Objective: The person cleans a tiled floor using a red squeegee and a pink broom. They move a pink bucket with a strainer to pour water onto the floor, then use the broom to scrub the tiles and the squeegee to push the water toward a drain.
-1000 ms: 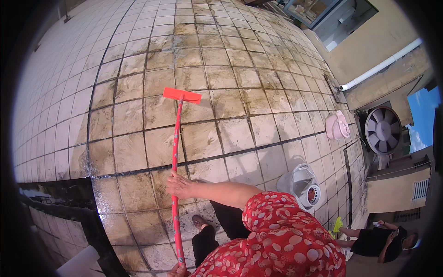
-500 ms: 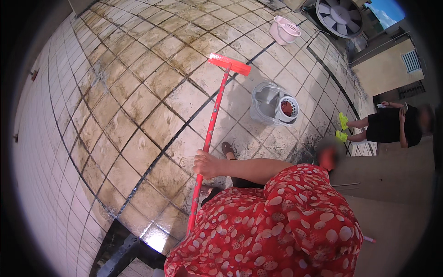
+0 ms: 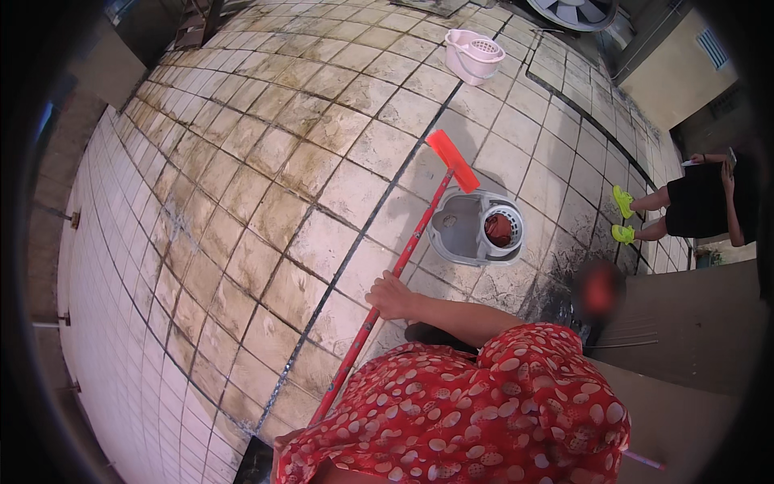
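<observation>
My right hand is closed around the red pole of a long-handled floor tool. At the pole's far end is a flat, bar-shaped red head, like a squeegee or a floor brush. In the picture the head lies just beyond the far rim of a grey mop bucket; I cannot tell its height above the floor. A brown-red cloth or mop head sits in the bucket's round wringer basket. My patterned red dress hides the pole's near end. My left hand is out of sight.
Farther off stands a pink mop bucket. A person in black clothes with bright yellow shoes stands at the right. At the far right is a large fan. Brown stains mark the tiled floor.
The tool's head has swung right, toward the grey bucket, and turned to another angle. My right hand has moved right with the pole. The whole view has shifted.
</observation>
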Demonstrator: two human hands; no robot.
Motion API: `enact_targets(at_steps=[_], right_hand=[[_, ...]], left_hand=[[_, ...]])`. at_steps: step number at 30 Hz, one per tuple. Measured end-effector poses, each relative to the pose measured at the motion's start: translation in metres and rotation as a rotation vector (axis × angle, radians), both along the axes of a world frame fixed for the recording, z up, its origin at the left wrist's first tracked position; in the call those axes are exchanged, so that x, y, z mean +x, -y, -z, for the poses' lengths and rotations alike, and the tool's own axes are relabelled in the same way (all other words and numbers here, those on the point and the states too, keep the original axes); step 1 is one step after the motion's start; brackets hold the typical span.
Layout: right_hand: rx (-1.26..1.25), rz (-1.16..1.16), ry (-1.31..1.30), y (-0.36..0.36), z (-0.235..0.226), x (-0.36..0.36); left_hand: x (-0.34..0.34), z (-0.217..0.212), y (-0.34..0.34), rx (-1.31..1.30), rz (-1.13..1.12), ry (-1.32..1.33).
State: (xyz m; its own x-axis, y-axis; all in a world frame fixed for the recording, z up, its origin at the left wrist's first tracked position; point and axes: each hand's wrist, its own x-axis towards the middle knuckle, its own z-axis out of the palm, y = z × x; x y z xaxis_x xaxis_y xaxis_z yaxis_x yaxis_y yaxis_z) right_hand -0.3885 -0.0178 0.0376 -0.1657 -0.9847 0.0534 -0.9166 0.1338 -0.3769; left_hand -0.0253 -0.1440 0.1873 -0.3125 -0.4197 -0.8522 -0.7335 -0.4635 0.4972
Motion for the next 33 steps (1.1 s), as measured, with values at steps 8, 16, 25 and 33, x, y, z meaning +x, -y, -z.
enact_targets(at_steps=[8, 16, 25, 33], right_hand=[[-0.168, 0.082, 0.028, 0.028, -0.011, -0.120], [-0.090, 0.315, -0.141, 0.073, -0.028, -0.258], [-0.097, 0.588, -0.186, 0.106, -0.052, -0.468], [-0.229, 0.659, -0.137, 0.184, -0.084, -0.719]], left_hand=[[-0.156, 0.016, 0.060, 0.010, 0.116, -0.106], [-0.279, 0.000, 0.197, -0.161, 0.503, -0.234], [-0.568, -0.079, 0.306, -0.723, 0.721, -0.439], [-0.806, -0.173, 0.327, -1.102, 0.559, -0.581]])
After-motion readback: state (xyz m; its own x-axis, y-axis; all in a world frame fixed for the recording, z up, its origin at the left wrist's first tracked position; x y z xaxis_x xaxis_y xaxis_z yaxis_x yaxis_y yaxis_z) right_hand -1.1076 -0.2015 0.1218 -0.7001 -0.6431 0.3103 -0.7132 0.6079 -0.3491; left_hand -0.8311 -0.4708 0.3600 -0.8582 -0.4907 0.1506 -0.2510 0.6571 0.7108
